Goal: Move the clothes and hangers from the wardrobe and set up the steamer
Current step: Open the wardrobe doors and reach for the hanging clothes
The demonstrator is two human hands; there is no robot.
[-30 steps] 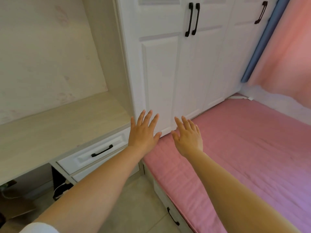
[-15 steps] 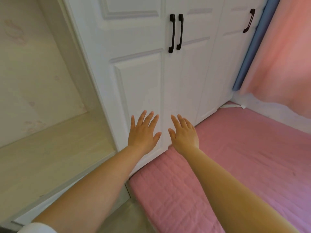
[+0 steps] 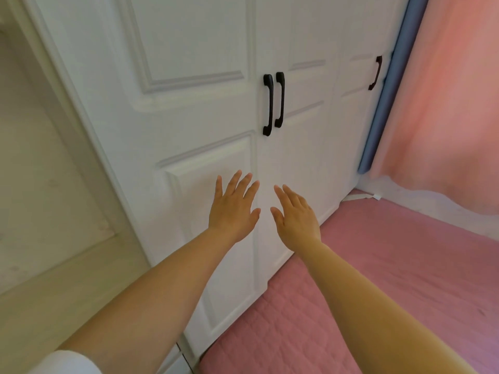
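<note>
A white panelled wardrobe [image 3: 194, 109] fills the view, all its doors closed. Two black handles [image 3: 273, 102] sit side by side where the middle doors meet, and a third black handle [image 3: 375, 72] is on the right-hand door. My left hand [image 3: 232, 209] and my right hand [image 3: 295, 215] are both stretched out flat with straight fingers, side by side, below the paired handles. Neither hand holds anything. Clothes, hangers and steamer are out of sight.
A pink quilted mattress [image 3: 391, 279] lies against the wardrobe's foot at lower right. A pink curtain [image 3: 445, 103] with a blue edge strip [image 3: 388, 85] hangs at the right. A pale wooden desk top [image 3: 48, 292] in a recess is at the left.
The view has closed in on the wardrobe and tilted up. Both hands have risen toward the paired handles, staying flat and empty; the desk drawers have left the view.
</note>
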